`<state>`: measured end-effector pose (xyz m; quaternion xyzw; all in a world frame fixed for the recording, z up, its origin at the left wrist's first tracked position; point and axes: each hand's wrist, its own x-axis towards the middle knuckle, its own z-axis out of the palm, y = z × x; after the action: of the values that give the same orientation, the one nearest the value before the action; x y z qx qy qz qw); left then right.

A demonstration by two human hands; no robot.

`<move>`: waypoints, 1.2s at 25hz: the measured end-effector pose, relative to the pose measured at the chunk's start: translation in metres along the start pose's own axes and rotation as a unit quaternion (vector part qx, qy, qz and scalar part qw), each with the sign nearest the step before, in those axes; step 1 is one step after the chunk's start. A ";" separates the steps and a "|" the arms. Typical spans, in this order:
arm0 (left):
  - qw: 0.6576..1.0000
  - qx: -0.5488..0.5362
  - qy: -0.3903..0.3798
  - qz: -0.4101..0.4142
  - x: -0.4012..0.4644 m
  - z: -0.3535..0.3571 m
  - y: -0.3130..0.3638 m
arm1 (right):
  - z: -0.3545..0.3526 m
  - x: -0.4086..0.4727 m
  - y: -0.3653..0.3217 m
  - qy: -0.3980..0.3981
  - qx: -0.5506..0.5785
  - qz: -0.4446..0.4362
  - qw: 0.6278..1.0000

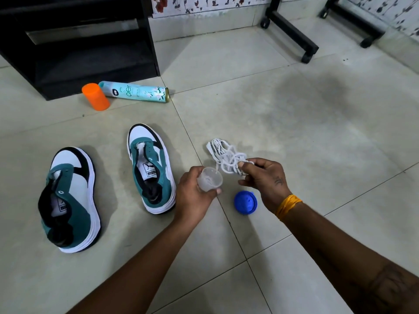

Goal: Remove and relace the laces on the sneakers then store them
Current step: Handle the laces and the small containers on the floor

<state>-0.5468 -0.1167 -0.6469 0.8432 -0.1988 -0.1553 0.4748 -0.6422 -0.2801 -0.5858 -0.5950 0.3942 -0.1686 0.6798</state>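
White bundled shoelaces (226,155) hang pinched in our right hand (265,177), while our left hand (192,196) grips a small clear plastic cup (209,179). Both teal-and-white unlaced sneakers (150,168) sit on the tiled floor (294,123) to our left.

Worn on the head, looking forward and steeply down over both forearms at the tiled floor (294,137); wide-angle, bowing straight lines near the edges; close to the hands at centre, reaching as far as the wall (204,21) at top
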 end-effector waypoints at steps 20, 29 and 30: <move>0.996 0.084 0.010 -0.032 -0.006 0.012 -0.004 | -0.017 0.012 0.012 0.197 -0.334 -0.148 0.910; 0.995 0.089 0.026 -0.030 -0.001 0.014 -0.004 | 0.050 0.082 0.007 -0.001 -0.535 -0.117 0.837; 0.995 0.090 0.026 -0.030 -0.001 0.014 -0.004 | 0.052 0.088 0.008 -0.012 -0.549 -0.107 0.829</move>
<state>-0.5532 -0.1247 -0.6576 0.8920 -0.1743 -0.1291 0.3967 -0.5499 -0.3047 -0.6238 -0.9108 0.3472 0.0108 0.2230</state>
